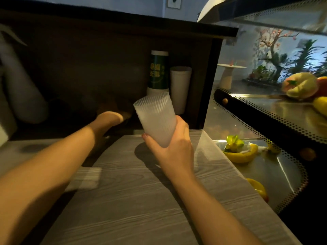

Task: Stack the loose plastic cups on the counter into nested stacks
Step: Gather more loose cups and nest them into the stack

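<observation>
Gripping a ribbed cup [155, 119] near its base, your right hand [174, 149] holds it tilted, mouth up and away from you, above the far end of the counter [134, 200], whose grey wood-grain top catches light and carries the cup's shadow. Your left hand [110, 119] reaches into a dark recess [79, 68] under a black shelf; its fingers are lost in the gloom, so you cannot tell whether they hold anything. At the back of that recess stands a green-printed cup stack [158, 71] with a white cup stack [180, 87] just beside it on the right, both upside down. To your right a glass display case [265, 103] with dotted black edging shows fruit [300, 87] on steel shelves. The room is dim, with a pale wall [141, 2] above the shelf.
</observation>
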The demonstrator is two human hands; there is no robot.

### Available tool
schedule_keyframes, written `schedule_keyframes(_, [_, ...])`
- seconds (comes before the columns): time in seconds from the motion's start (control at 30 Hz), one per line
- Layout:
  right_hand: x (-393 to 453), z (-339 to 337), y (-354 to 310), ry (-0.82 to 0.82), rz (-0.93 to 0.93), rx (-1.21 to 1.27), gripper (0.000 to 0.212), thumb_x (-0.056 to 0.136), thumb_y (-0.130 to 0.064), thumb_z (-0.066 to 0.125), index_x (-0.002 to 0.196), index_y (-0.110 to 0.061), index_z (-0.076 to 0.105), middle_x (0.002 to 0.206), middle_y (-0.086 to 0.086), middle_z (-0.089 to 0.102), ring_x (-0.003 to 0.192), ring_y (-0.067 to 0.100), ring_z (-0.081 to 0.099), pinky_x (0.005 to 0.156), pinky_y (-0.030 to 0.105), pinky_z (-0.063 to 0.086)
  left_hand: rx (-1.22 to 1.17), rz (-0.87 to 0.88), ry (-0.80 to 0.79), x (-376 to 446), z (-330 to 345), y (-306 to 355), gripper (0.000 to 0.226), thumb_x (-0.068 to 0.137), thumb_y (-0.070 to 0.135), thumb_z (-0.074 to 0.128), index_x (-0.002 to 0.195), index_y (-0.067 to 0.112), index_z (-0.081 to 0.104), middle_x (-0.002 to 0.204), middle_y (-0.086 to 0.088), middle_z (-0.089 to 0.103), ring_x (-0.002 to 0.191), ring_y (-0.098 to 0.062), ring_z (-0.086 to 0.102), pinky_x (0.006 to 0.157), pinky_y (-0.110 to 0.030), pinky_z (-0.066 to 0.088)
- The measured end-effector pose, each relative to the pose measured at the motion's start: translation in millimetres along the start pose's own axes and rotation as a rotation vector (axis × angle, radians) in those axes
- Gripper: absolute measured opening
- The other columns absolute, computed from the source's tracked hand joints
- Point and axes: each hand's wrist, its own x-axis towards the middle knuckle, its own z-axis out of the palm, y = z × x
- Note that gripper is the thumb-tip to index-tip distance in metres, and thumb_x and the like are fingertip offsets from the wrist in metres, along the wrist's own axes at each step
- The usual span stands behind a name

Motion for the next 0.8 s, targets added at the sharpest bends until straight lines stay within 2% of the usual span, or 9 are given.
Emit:
schedule_keyframes(0.07, [-1,0,-1,0.001,-0.002,-0.011,0.081,0.072,-0.061,0.072,0.134,-0.023,0.035,0.118,-0.006,0.043,0.103,0.012,0.051,0.078,0.039,0.055,-0.018,-0.04,-0.002,-14,-6,-8,0.017,0.093,0.019,0.061,0.098,0.004,0.065,0.115,-0.02,0.064,0.103,-0.034,0.059,0.092,-0.041,0.049])
schedule_keyframes(0.13, [-1,0,-2,0.0,0.002,-0.018,0.082,0.072,-0.062,0.071,0.134,-0.023,0.036,0.119,-0.004,0.044,0.103,0.015,0.052,0.078,0.041,0.055,0.0,-0.012,0.069,-25,-17,-9,0.023,0.087,0.027,0.069,0.082,0.006,0.062,0.101,-0.019,0.065,0.092,-0.03,0.062,0.08,-0.038,0.051])
schedule_keyframes(0.23, [-2,-2,-2,0.006,0.018,-0.012,0.082,0.071,-0.062,0.072,0.134,-0.021,0.039,0.119,-0.002,0.046,0.103,0.018,0.054,0.078,0.043,0.055,0.024,0.011,0.109,-39,-33,-11,0.07,0.078,0.035,0.079,0.131,0.003,0.047,0.127,-0.021,0.055,0.116,-0.036,0.055,0.09,-0.041,0.049])
schedule_keyframes(0.33, [-3,-5,-5,-0.003,0.052,-0.02,0.08,0.072,-0.058,0.075,0.133,-0.02,0.04,0.119,-0.002,0.047,0.104,0.017,0.054,0.079,0.04,0.054,-0.009,0.055,0.098,-57,-44,-18,0.095,0.074,0.04,0.082,0.15,0.018,0.03,0.143,-0.014,0.04,0.127,-0.033,0.046,0.098,-0.043,0.046])
schedule_keyframes(0.4, [-4,-6,-7,0.005,0.063,-0.023,0.08,0.071,-0.057,0.076,0.132,-0.02,0.04,0.118,-0.002,0.047,0.103,0.017,0.054,0.079,0.039,0.055,-0.091,0.109,0.098,-71,-49,-25,0.084,0.075,0.043,0.082,0.146,0.028,0.04,0.142,-0.005,0.042,0.127,-0.026,0.047,0.098,-0.038,0.045])
schedule_keyframes(0.57, [-4,-9,-12,-0.003,0.054,-0.049,0.079,0.069,-0.054,0.078,0.128,-0.02,0.039,0.116,-0.002,0.045,0.103,0.016,0.052,0.08,0.04,0.055,-0.334,0.257,0.103,-117,-60,-38,0.035,0.079,0.049,0.072,0.112,0.036,0.064,0.101,0.016,0.065,0.097,-0.006,0.062,0.075,-0.024,0.05])
schedule_keyframes(0.67, [-4,-12,-13,-0.06,0.009,-0.112,0.08,0.07,-0.053,0.078,0.13,-0.02,0.036,0.119,-0.001,0.043,0.104,0.017,0.051,0.078,0.035,0.053,-0.505,0.284,0.14,-138,-67,-47,0.035,0.078,0.05,0.064,0.11,0.036,0.066,0.1,0.017,0.068,0.096,-0.003,0.065,0.082,-0.024,0.052])
schedule_keyframes(0.73, [-4,-15,-13,-0.089,-0.025,-0.145,0.081,0.071,-0.052,0.078,0.131,-0.019,0.035,0.121,0.0,0.044,0.105,0.018,0.05,0.079,0.033,0.051,-0.589,0.292,0.145,-145,-69,-58,0.034,0.079,0.055,0.063,0.109,0.04,0.065,0.107,0.011,0.07,0.102,-0.007,0.066,0.091,-0.034,0.054])
schedule_keyframes(0.8, [-4,-17,-15,-0.119,-0.05,-0.172,0.081,0.071,-0.049,0.078,0.133,-0.018,0.035,0.121,0.002,0.047,0.107,0.019,0.05,0.08,0.034,0.049,-0.594,0.28,0.144,-147,-70,-73,0.053,0.076,0.064,0.068,0.123,0.039,0.062,0.12,0.007,0.067,0.109,-0.01,0.064,0.095,-0.042,0.053])
